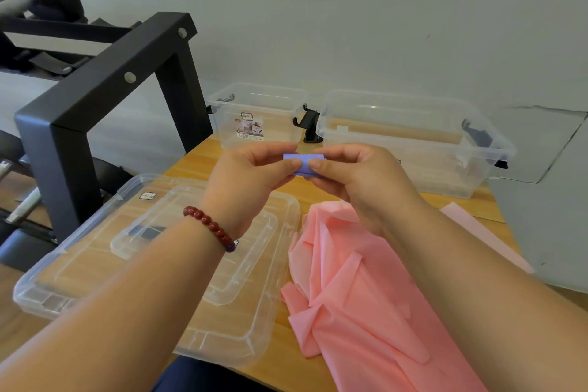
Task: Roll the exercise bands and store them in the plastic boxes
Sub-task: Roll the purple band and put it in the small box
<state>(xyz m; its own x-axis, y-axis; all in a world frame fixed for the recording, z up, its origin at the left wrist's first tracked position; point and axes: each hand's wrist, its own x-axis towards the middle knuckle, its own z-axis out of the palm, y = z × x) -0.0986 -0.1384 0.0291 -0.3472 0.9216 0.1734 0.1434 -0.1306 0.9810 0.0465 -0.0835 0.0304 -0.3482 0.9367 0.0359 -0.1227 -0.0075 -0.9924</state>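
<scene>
From the head camera I judge we are at the end of the rolling step for one band: the purple band point(304, 164) is a short, tight roll held up in the air above the middle of the bench point(191, 165), touching nothing but fingers. The left hand point(251, 169) pinches its left end between thumb and curled fingers, and the right hand point(356, 175) pinches the right end the same way, so both hands are closed on it. The next move, as I read it, is to keep the roll from springing loose, give it over to one hand and carry it forward into a box. The small box point(229, 124) stands open at the bench's far edge, just beyond the left hand, and the large box point(397, 153) stands open at the far right corner; either looks within reach, with nothing between the roll and their rims. A black clip point(307, 124) sticks out between the two boxes and should be avoided. The pink band point(356, 289) lies unrolled and crumpled along the near right side, under the right forearm, so it is yet to be rolled. A large lid point(95, 280) fills the near left corner with a smaller lid point(165, 219) lying on it. A black metal frame point(105, 79) stands just off the left edge, clear of the path.
</scene>
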